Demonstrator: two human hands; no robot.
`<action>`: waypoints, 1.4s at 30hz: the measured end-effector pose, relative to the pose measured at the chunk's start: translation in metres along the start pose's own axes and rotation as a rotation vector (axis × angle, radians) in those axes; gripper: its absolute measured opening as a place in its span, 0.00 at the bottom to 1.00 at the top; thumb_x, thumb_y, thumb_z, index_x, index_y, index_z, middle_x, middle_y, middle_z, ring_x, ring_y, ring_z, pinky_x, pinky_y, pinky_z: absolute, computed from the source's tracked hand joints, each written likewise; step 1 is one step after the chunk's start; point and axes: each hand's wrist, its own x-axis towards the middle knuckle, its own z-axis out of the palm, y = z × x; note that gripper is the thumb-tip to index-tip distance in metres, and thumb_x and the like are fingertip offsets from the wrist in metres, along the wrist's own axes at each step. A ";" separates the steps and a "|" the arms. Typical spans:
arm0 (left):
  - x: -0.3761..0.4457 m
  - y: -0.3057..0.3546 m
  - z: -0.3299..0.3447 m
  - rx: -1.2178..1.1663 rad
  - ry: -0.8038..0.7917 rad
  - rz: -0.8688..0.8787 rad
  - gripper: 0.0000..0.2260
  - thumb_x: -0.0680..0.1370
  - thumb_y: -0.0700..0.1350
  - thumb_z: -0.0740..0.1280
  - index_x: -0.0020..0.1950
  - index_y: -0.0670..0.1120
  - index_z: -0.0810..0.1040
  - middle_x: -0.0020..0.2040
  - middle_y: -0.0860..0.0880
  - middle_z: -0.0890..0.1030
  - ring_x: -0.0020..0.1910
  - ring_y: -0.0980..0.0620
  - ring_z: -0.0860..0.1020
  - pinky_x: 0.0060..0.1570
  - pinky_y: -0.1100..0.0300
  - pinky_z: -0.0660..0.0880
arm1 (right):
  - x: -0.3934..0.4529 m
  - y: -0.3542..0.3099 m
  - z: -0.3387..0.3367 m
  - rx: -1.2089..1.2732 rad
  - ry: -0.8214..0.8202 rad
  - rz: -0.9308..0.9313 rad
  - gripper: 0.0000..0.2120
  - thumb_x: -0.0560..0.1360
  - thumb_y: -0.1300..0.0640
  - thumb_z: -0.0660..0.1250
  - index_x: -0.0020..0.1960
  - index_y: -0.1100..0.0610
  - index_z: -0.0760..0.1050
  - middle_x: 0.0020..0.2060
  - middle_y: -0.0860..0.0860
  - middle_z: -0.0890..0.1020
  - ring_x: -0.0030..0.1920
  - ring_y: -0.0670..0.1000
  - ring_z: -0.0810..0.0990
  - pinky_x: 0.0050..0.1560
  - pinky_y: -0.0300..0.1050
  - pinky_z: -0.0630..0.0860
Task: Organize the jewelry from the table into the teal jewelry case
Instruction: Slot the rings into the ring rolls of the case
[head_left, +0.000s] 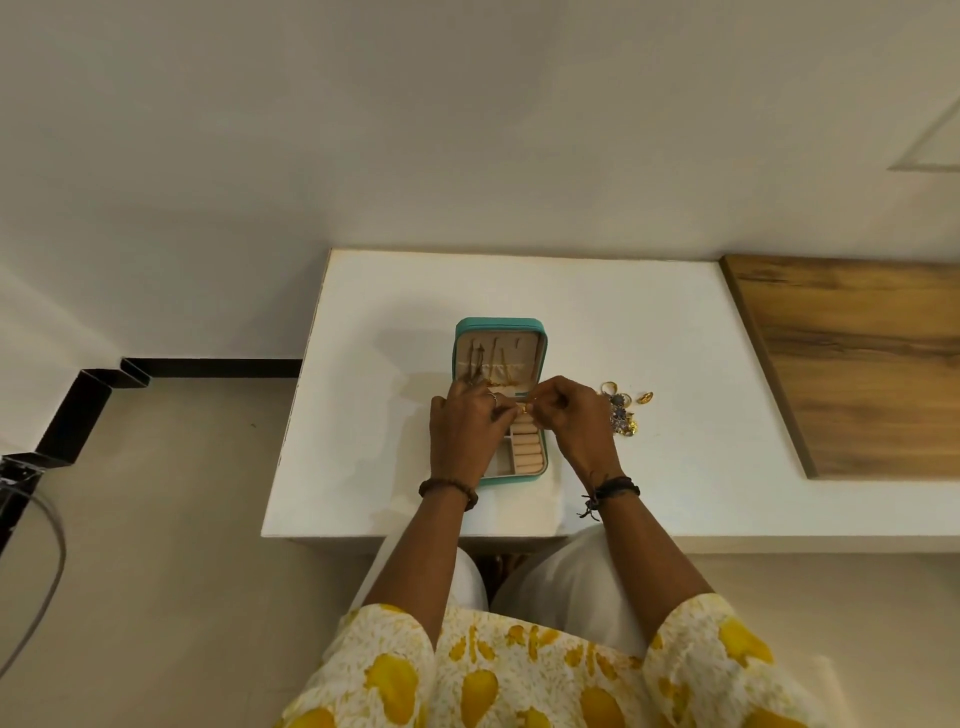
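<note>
The teal jewelry case (500, 326) lies open on the white table (571, 312), with several chains hanging in its beige lid and padded rolls (527, 452) in its base. Both hands meet over the middle of the case. My right hand (574, 415) pinches a small gold piece (525, 408) at its fingertips. My left hand (465, 423) pinches the same piece from the other side and hides the case's left half. A small pile of gold rings and earrings (626, 408) lies on the table just right of my right hand.
A wooden board (857, 364) covers the table's right side. The white wall rises directly behind the table. The floor drops away left of the table edge, where a black frame (88, 395) and a dark cable (47, 561) sit.
</note>
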 end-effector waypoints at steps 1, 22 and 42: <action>0.000 0.000 0.000 -0.011 -0.001 -0.009 0.12 0.75 0.52 0.66 0.54 0.48 0.81 0.57 0.46 0.80 0.59 0.47 0.72 0.51 0.55 0.66 | 0.000 -0.001 0.000 0.008 0.013 0.008 0.05 0.74 0.65 0.66 0.45 0.57 0.77 0.36 0.56 0.83 0.37 0.52 0.81 0.40 0.33 0.75; -0.001 0.009 -0.007 -0.120 0.098 -0.103 0.11 0.76 0.48 0.65 0.52 0.43 0.80 0.50 0.42 0.80 0.49 0.46 0.76 0.50 0.54 0.74 | -0.001 -0.005 -0.009 0.254 0.103 0.176 0.05 0.75 0.67 0.65 0.50 0.63 0.74 0.38 0.54 0.78 0.36 0.45 0.78 0.30 0.29 0.76; 0.024 0.091 0.083 -0.052 -0.122 0.023 0.13 0.79 0.36 0.56 0.61 0.38 0.74 0.60 0.41 0.76 0.60 0.42 0.70 0.51 0.51 0.72 | 0.024 0.052 -0.054 -0.482 0.344 0.285 0.12 0.77 0.52 0.62 0.53 0.56 0.81 0.51 0.57 0.80 0.55 0.58 0.72 0.49 0.50 0.69</action>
